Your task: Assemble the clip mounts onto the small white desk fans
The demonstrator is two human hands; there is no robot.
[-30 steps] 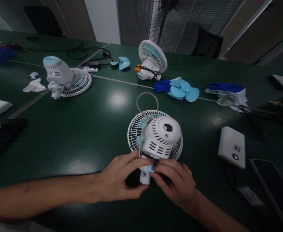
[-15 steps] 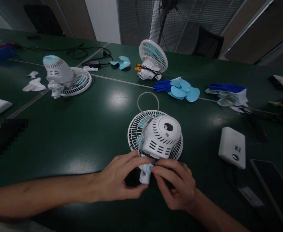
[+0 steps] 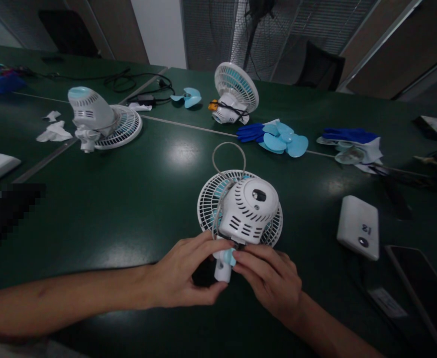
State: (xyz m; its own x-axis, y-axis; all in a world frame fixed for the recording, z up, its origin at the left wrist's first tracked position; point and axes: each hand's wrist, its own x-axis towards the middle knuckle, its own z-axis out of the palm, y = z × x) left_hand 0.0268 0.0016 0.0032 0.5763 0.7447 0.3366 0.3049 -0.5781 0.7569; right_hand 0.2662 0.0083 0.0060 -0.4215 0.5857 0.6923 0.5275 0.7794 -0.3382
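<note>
A small white fan (image 3: 246,211) lies grille down on the table before me, its vented motor housing facing up. My left hand (image 3: 181,273) grips the white neck bracket (image 3: 223,273) at the fan's near end, thumb at the bottom and fingers at the top. On the bracket's side is a light blue knob (image 3: 229,256), pinched by the fingertips of my right hand (image 3: 273,278). The fan's grey cable (image 3: 229,143) loops up past the far side of the grille. Fingers partly hide the joint between bracket and housing.
Another fan (image 3: 95,117) lies at the left, and a third fan (image 3: 235,94) stands at the back. Light blue blades (image 3: 283,139) rest near blue gloves (image 3: 250,133). A white power bank (image 3: 358,228) and a phone (image 3: 420,293) are at the right.
The light blue knob has turned, showing its flat side now. My right fingers have shifted around it and are closer together. The fan and my left hand stay nearly in place.
</note>
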